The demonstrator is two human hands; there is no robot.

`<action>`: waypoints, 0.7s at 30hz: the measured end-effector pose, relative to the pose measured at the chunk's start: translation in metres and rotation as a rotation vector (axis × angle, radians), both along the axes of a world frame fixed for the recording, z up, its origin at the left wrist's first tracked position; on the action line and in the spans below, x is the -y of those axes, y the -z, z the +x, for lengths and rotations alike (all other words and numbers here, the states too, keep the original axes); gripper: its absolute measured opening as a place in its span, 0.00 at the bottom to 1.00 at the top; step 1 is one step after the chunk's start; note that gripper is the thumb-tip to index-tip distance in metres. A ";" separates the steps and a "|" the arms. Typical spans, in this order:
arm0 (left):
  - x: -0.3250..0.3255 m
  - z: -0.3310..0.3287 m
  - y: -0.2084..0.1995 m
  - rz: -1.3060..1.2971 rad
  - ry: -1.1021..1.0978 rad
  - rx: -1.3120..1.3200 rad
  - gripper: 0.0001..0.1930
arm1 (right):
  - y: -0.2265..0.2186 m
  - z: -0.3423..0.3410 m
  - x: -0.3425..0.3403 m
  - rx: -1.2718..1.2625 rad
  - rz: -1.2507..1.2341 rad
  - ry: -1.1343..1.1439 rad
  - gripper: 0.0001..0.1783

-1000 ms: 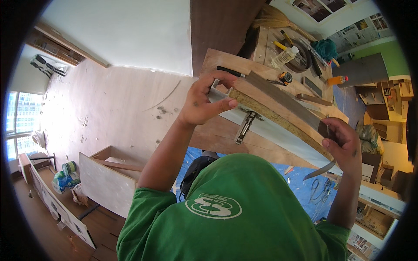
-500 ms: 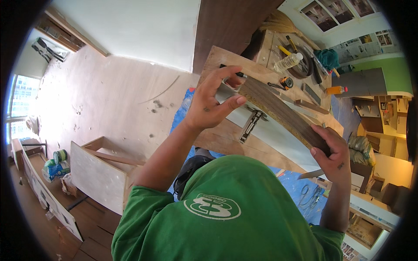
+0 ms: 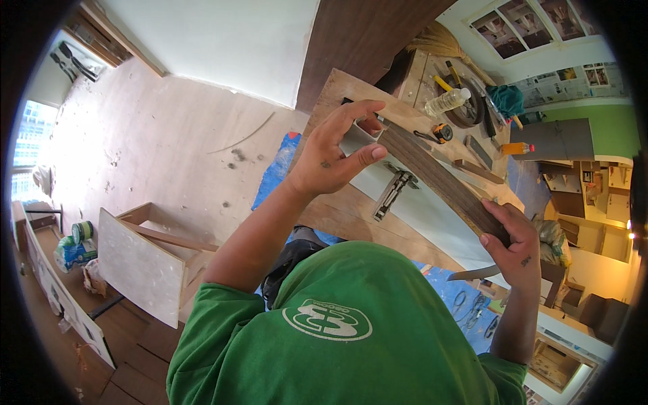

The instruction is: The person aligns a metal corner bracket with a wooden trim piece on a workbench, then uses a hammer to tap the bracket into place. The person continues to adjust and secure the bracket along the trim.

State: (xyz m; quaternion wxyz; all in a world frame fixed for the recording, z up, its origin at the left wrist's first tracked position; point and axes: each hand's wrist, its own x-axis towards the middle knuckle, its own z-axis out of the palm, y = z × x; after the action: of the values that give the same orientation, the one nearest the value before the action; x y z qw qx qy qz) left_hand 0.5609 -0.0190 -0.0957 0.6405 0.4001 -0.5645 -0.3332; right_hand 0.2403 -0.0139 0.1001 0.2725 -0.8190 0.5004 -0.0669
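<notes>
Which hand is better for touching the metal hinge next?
Probably the left hand: its thumb is close to the hinge. The right hand is farther off, gripping the other end of the dark brown strip.

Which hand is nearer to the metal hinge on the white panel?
Left. In the picture, the left hand is just up and left of the metal hinge; the right hand is farther off, right and lower, on the dark strip.
</notes>
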 end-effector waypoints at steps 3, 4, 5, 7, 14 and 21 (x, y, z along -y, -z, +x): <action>0.000 0.000 0.000 0.005 0.002 -0.004 0.31 | -0.002 0.001 0.001 0.004 0.005 -0.006 0.32; 0.000 0.001 0.000 -0.002 0.003 -0.001 0.31 | -0.001 0.000 0.000 0.013 0.010 -0.002 0.32; 0.000 0.001 0.000 -0.010 0.004 0.002 0.31 | 0.000 -0.001 0.001 0.021 0.015 0.003 0.32; 0.001 0.001 0.001 -0.021 0.011 -0.010 0.31 | 0.002 -0.003 0.001 0.028 0.014 -0.001 0.32; -0.001 0.002 -0.001 0.012 0.039 -0.026 0.31 | 0.001 0.000 0.006 -0.024 0.026 -0.027 0.31; 0.001 0.002 0.001 -0.016 0.040 -0.032 0.31 | 0.011 -0.004 0.005 -0.001 0.117 0.047 0.37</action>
State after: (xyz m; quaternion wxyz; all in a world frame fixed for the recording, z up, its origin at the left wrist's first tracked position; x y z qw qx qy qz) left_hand 0.5629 -0.0203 -0.0966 0.6458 0.3783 -0.5646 -0.3479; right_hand 0.2363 -0.0187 0.0890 0.3182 -0.7898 0.5226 -0.0432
